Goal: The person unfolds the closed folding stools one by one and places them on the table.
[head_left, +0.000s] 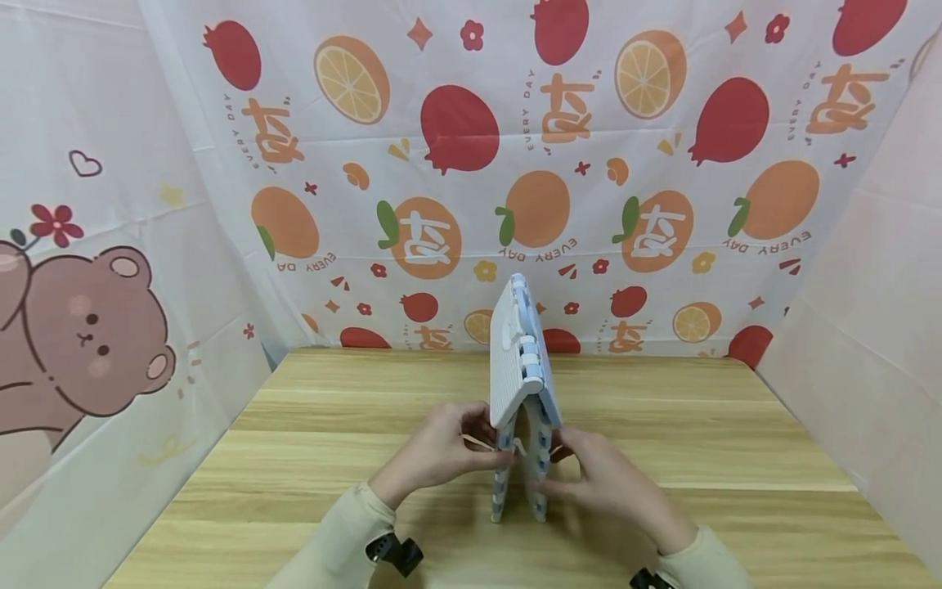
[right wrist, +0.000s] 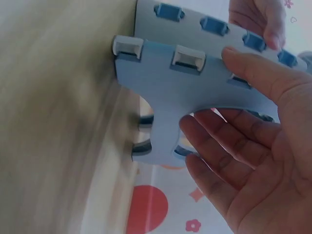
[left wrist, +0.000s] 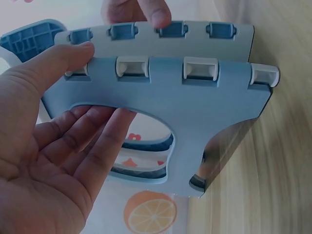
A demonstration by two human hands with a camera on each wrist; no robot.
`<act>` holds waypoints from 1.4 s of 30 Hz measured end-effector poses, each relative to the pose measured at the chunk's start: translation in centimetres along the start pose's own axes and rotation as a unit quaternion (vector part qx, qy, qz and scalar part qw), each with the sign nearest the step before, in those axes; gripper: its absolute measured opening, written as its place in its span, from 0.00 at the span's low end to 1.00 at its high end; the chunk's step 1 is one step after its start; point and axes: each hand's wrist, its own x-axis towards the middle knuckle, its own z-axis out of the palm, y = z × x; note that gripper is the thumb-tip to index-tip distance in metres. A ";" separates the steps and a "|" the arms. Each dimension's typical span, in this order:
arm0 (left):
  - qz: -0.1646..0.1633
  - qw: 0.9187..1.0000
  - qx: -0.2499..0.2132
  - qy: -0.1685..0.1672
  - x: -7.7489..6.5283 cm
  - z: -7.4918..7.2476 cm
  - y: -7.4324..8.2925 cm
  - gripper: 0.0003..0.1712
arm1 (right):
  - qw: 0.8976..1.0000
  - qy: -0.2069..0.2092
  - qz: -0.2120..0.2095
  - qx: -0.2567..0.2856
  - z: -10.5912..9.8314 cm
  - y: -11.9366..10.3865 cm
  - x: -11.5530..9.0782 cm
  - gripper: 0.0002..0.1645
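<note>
A white and light-blue plastic folding stool (head_left: 511,360) stands partly folded on the table, its two top halves sloping like a roof. Below them, two leg panels stand close together, with hinge knuckles along their edges. On the left side, my left hand (head_left: 445,450) grips one leg panel (left wrist: 185,97), the thumb over its hinged edge and fingertips at the large oval opening. Opposite it, my right hand (head_left: 607,478) grips the other leg panel (right wrist: 161,92) in much the same way. The far parts of the legs are hidden under the top in the head view.
The wood-grain table (head_left: 316,425) extends around the stool on both sides. Behind it hangs a white cloth (head_left: 471,196) printed with fruit, and a bear-printed cloth (head_left: 96,327) hangs along the left. A plain pale cloth (head_left: 868,327) borders the right.
</note>
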 end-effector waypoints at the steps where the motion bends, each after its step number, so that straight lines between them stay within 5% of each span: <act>1: 0.000 1.000 0.000 -0.002 0.0 -0.1 0.0 0.19 | 1.000 -0.002 0.001 -0.002 -0.2 0.1 -0.1 0.29; 42: 0.007 0.996 0.014 -0.083 -0.7 -2.4 0.4 0.20 | 0.994 -0.093 0.017 0.050 -5.4 1.9 -2.1 0.43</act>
